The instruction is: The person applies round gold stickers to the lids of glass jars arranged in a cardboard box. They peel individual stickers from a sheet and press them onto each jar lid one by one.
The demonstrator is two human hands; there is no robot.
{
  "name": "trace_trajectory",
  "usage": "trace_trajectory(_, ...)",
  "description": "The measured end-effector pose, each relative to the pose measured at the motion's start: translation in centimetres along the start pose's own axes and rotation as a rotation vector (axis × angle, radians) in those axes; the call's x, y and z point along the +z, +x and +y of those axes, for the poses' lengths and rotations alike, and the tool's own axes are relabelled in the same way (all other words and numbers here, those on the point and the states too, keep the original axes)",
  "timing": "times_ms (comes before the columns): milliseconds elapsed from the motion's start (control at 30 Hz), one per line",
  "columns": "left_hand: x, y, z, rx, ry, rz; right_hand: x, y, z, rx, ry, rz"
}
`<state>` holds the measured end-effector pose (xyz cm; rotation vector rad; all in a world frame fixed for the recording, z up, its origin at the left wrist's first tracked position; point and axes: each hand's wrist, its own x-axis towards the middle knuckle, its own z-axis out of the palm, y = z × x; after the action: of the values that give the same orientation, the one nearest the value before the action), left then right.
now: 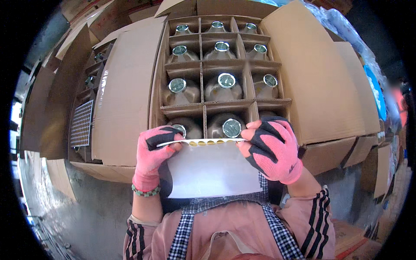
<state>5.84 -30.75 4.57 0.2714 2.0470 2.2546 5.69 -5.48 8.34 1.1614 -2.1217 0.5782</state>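
A white sticker sheet hangs between my hands, with a row of round gold stickers showing along its bent upper edge. My left hand, in a pink and black fingerless glove, pinches the sheet's left corner. At the other corner my right hand, gloved alike, grips the sheet between thumb and fingers. Just beyond stands an open carton whose cardboard dividers hold several upright glass bottles with shiny round mouths. The nearest bottles are partly covered by my hands and the sheet.
The carton's wide flaps lie folded outward on the right. To the left, another open carton holds bottles, with a sheet of round dots on its near part. Clear plastic wrap lies at the far right.
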Motion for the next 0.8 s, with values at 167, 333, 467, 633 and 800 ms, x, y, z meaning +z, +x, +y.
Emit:
trace_trajectory(167, 1.5, -2.4, 1.4, -0.162, -0.071, 0.233, -1.8, 0.2, 3.9, 0.251, 0.661, 0.049)
trace_trajectory(333, -0.6, 1.2, 2.9, -0.273, 0.226, 0.342, -1.4, 2.8, 20.0, 0.811, 0.704, 0.270)
trace_trajectory(467, -3.6, 6.4, 1.1, -0.239, 0.183, 0.308, 6.5, 0.3, 31.3, 0.861, -0.009, -0.260)
trace_trajectory(633, -6.0, 9.5, -3.8, -0.314, 0.095, 0.327, 13.1, 1.6, 29.8, 0.695, -0.271, -0.737)
trace_trajectory(800, -6.3, 11.8, -5.1, -0.255, 0.002, 0.155, 14.9, 0.2, 33.8, 0.729, -0.374, -1.039)
